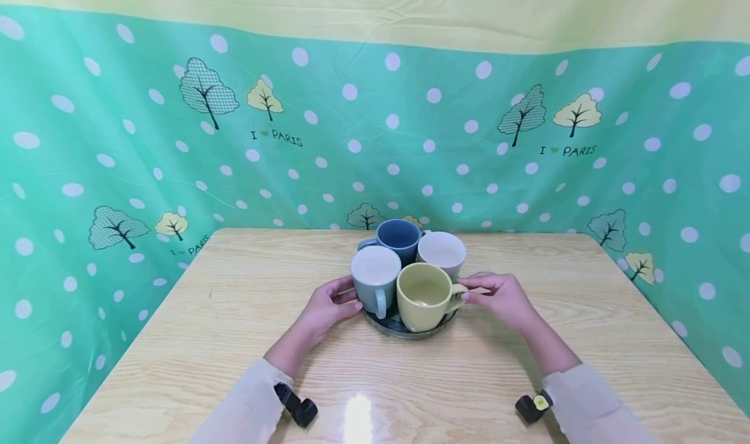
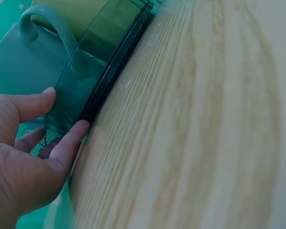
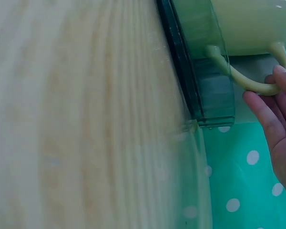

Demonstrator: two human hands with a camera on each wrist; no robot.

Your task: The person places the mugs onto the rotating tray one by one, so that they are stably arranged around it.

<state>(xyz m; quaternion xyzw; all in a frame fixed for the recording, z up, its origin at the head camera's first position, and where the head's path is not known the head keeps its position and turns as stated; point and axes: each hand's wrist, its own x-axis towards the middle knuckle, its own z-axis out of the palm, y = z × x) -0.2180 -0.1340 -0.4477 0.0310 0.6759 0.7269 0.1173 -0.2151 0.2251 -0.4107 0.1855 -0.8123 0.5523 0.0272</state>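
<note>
A round tray (image 1: 404, 333) with a dark base and see-through green wall bears several mugs. Front right is a yellow mug (image 1: 419, 310); a light blue mug (image 1: 370, 291) sits left of it. Behind them are a dark blue mug (image 1: 398, 235) and a pale mug (image 1: 441, 254). My left hand (image 1: 325, 306) touches the tray's left side, thumb tip at its wall (image 2: 93, 40) and a finger low by the base. On the right, my right hand (image 1: 505, 299) pinches the yellow mug's handle (image 3: 257, 87) between thumb and fingers.
Everything stands on a light wooden table (image 1: 234, 340), the tray towards its far edge. A green dotted curtain (image 1: 328, 144) with printed trees hangs behind and at both sides. Small black devices (image 1: 303, 413) are strapped at both wrists.
</note>
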